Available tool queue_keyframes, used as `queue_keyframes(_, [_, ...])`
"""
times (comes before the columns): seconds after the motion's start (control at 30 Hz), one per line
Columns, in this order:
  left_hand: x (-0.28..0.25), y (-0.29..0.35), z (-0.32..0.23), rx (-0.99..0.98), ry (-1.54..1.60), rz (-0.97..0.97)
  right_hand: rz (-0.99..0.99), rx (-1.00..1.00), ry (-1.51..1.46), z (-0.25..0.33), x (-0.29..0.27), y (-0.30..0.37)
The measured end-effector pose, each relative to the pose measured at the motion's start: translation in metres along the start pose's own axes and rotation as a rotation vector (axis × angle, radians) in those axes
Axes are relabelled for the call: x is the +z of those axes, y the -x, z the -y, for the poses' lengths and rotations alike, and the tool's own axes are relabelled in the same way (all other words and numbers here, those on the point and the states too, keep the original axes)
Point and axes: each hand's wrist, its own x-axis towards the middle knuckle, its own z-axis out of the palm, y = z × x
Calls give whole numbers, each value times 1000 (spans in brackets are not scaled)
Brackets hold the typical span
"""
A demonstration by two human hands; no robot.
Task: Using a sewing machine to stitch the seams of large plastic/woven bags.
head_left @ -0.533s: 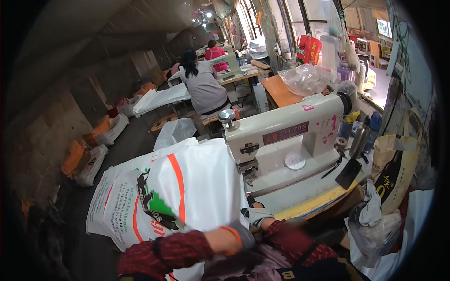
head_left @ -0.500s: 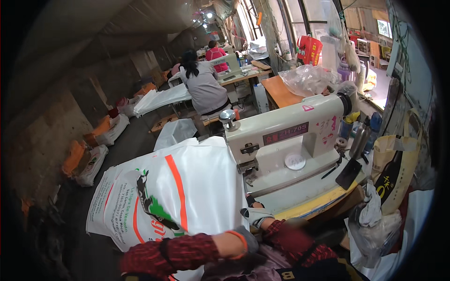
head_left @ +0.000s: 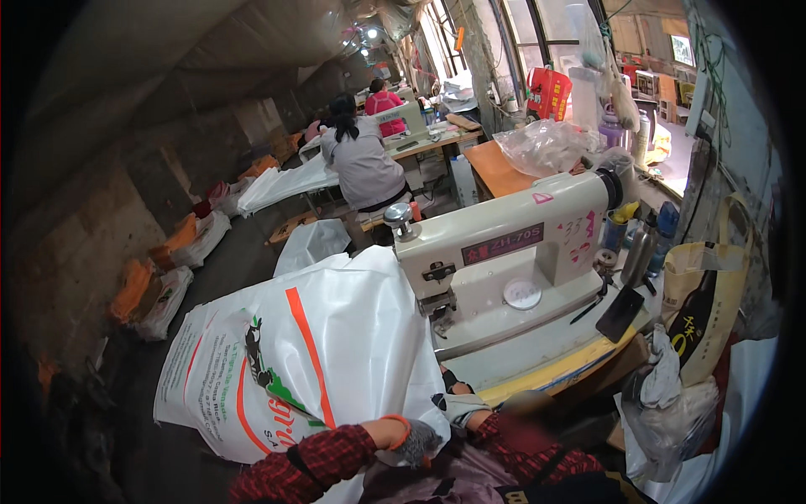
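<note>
A large white sack [head_left: 361, 336] with orange stripes and green and black print lies across the left side of the sewing machine [head_left: 508, 244], its right edge beside the needle area. My left hand [head_left: 416, 443], in a grey glove with an orange band at the wrist, is closed at the sack's near edge, fingers curled downward. Just right of it, my right hand [head_left: 462, 407], in a pale glove with dark fingertips, pinches the sack's right edge below the machine bed. Part of the right fingers is hidden by the sack and glove.
On the machine table lie a dark phone [head_left: 621, 313], a white round disc [head_left: 522, 292] and bottles [head_left: 642, 256]. A beige bag [head_left: 709, 294] hangs at the right. Ahead, a co-worker in grey [head_left: 363, 164] sits at another machine. Bundles of sacks [head_left: 164, 302] line the left wall.
My left hand has shifted slightly left and nearer, and its fingers now show more sharply. The sack has more creases near its right side. My right hand stays at the sack's edge.
</note>
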Motion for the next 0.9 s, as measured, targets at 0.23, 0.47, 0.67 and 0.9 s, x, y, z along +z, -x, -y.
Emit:
queue_keyframes(0.23, [116,-29,33,-156,515,-453,1,4,10,-1,1,0])
queue_keyframes(0.47, [124,-32,1,-204,526,-697,4,19,18,-3,10,4])
queue_keyframes(0.67, [60,-3,-75,-585,316,-525,23,31,49,-5,12,9])
queue_keyframes(0.9, [77,-17,-75,-253,-50,-496,38,45,71,-9,18,20])
